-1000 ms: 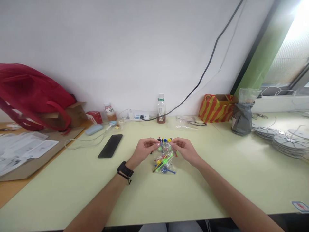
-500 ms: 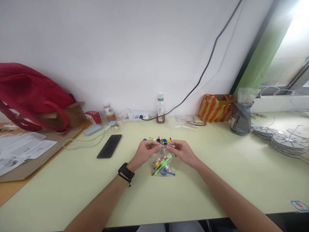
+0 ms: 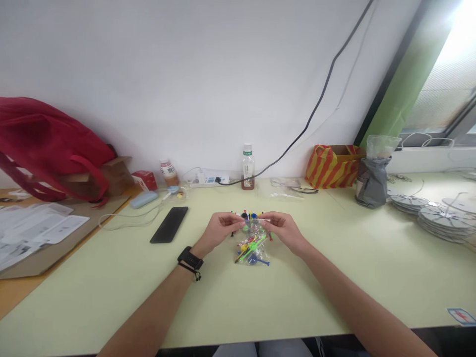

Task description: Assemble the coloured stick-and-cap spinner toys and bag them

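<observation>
A small clear plastic bag [image 3: 253, 249] hangs or lies between my hands, its top edge toward the wall. Inside it show thin colourful plastic pieces, among them a bright green one, a yellow one and a blue round one with a stem. My left hand [image 3: 222, 229], with a black watch on the wrist, pinches the bag's upper left corner. At the upper right corner, my right hand [image 3: 283, 229] pinches it likewise. Just beyond the bag, a group of loose coloured plastic pieces [image 3: 254, 215] lies on the table, partly hidden by my fingers.
A black phone [image 3: 169, 225] lies to the left. Along the wall stand a drink bottle [image 3: 248, 168], a power strip [image 3: 215, 177] and a striped bag [image 3: 330, 167]. Stacked grey discs [image 3: 446, 221] sit at the right; a red backpack [image 3: 52, 144] is at far left.
My hands have moved slightly apart, spreading the top edge of the bag wider. The bag's lower end has shifted a little toward the wall.
</observation>
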The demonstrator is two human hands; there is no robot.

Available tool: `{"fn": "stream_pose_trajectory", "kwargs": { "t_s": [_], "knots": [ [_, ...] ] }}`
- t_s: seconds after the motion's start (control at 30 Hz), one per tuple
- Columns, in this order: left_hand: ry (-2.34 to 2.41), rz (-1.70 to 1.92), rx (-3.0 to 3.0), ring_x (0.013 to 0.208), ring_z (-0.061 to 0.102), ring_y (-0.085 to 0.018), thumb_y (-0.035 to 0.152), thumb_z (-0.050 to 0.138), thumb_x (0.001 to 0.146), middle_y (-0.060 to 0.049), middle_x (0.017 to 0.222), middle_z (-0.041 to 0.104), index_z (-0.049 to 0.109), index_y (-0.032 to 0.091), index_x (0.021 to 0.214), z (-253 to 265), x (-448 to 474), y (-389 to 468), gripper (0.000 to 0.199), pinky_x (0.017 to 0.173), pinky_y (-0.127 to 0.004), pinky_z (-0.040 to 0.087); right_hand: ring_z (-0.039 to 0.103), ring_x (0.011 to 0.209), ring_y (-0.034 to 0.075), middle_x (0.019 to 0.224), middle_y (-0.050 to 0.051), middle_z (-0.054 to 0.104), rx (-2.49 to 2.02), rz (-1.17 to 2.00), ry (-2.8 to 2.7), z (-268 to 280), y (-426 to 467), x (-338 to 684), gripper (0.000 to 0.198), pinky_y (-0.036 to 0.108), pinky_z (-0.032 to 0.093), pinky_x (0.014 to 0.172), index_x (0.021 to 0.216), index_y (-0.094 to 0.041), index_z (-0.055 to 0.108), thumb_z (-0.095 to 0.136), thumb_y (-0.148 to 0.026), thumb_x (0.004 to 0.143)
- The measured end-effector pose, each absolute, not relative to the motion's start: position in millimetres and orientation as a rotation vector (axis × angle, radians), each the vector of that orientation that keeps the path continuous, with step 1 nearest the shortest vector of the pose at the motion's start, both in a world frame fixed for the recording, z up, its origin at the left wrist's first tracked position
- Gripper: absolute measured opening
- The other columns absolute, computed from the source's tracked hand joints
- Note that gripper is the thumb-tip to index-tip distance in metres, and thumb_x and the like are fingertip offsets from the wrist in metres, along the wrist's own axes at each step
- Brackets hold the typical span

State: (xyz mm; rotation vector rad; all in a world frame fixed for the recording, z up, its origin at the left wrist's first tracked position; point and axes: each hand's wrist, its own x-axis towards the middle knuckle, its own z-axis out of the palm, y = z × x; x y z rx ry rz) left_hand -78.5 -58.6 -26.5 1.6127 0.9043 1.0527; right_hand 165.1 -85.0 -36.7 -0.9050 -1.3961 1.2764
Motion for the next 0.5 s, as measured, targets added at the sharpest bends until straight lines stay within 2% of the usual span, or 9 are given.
{"fn": "stream_pose_trajectory", "kwargs": {
  "t_s": [0.17, 0.33, 0.5],
  "knots": [
    [0.907, 1.086, 1.546, 0.070, 0.066, -0.017, 0.037, 0.088, 0.072, -0.009, 0.083, 0.077, 0.082, 0.014, 0.090, -30.4, -80.0, -55.6, 0.029, 0.065, -0.028, 0.054, 0.060, 0.067, 0.018, 0.078, 0.005, 0.071, -0.928, 1.263, -1.379, -35.8, -84.5, 167.8, 0.038, 0.031, 0.049, 0.058, 0.097, -0.019, 0.082, 0.080, -0.049, 0.074],
    [0.900, 1.084, 1.450, 0.077, 0.070, -0.019, 0.030, 0.085, 0.074, -0.009, 0.085, 0.078, 0.083, 0.017, 0.088, -31.2, -79.9, -55.0, 0.019, 0.069, -0.027, 0.053, 0.061, 0.080, 0.021, 0.088, 0.006, 0.073, -0.946, 1.172, -1.410, -33.1, -85.3, 169.1, 0.024, 0.033, 0.050, 0.069, 0.091, -0.024, 0.084, 0.074, -0.041, 0.078],
    [0.904, 1.124, 1.429, 0.079, 0.069, -0.019, 0.026, 0.080, 0.076, -0.008, 0.084, 0.079, 0.084, 0.018, 0.085, -33.1, -77.6, -56.1, 0.013, 0.069, -0.026, 0.052, 0.060, 0.082, 0.021, 0.087, 0.006, 0.070, -0.932, 1.089, -1.445, -30.1, -87.0, 169.4, 0.021, 0.032, 0.050, 0.072, 0.088, -0.023, 0.084, 0.069, -0.037, 0.082]
  ]
}}
